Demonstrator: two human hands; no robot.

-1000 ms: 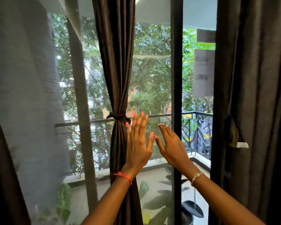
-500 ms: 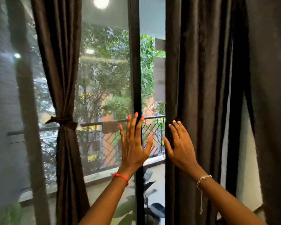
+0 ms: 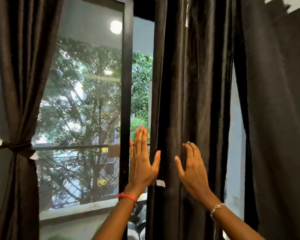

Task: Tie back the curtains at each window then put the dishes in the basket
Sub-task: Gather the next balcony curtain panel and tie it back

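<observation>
A dark brown curtain [image 3: 22,84] hangs at the left, gathered at mid height by a tie-back [image 3: 17,147]. A second dark curtain [image 3: 189,84] hangs loose right of the black window frame [image 3: 127,84]. My left hand [image 3: 143,163] is raised flat with fingers apart at this curtain's left edge, thumb touching the fabric. My right hand [image 3: 191,168] is open against the folds, fingertips on the cloth, holding nothing. A small white tag [image 3: 160,183] shows on the curtain between my hands. No dishes or basket are in view.
Another dark curtain panel [image 3: 281,118] hangs further right, with a strip of pale wall between. Through the glass are trees and a balcony railing [image 3: 73,147]. A potted plant's leaves [image 3: 137,222] show below my left forearm.
The view has swung right and the tied curtain now sits at the far left. Both hands have moved onto the loose curtain, the left reaching its edge.
</observation>
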